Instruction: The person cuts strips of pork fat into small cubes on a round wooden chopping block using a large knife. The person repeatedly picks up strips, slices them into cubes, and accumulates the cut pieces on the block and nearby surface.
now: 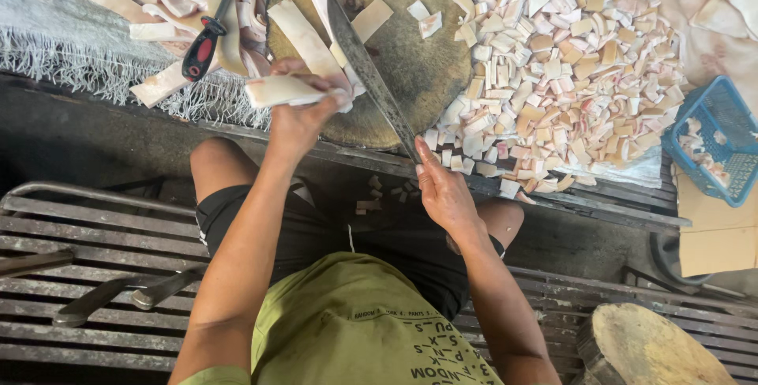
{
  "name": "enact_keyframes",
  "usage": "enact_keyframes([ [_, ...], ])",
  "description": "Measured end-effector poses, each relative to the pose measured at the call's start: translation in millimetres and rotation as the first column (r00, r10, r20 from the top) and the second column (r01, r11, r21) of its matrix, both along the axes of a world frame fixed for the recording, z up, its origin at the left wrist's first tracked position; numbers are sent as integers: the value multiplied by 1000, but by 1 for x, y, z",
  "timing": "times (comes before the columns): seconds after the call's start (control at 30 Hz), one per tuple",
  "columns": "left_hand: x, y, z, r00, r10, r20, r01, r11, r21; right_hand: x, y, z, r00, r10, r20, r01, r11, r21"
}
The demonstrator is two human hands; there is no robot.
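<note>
L hand [296, 120] clamped on pale strip [276, 90]; R hand [442, 191] gripping cleaver [367, 69] over round block [418, 77].

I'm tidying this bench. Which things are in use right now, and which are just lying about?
In use: strip in left hand; cleaver in right hand; round chopping block; pile of cut pieces.

Lying about: red-handled sharpening rod; blue basket; second block.

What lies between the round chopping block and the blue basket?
In the head view, a heap of small cut pale pieces fills the stretch between the round chopping block and the blue basket.
</note>
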State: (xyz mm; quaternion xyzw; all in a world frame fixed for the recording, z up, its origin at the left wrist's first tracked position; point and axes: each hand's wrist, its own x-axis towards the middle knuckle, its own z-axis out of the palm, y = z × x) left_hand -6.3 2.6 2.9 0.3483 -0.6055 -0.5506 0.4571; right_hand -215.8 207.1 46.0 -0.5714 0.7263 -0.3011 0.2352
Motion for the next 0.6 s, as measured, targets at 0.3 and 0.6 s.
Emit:
enact_keyframes([
  [0.3, -39, -30, 14, 782, 99, 615, 124, 943, -309, 1, 23, -17, 951, -193, 241, 170, 979, 111],
  [0.6, -47, -115, 110, 989, -131, -75, 126, 990, -59, -33, 48, -34, 839, -333, 431, 374, 927, -13],
])
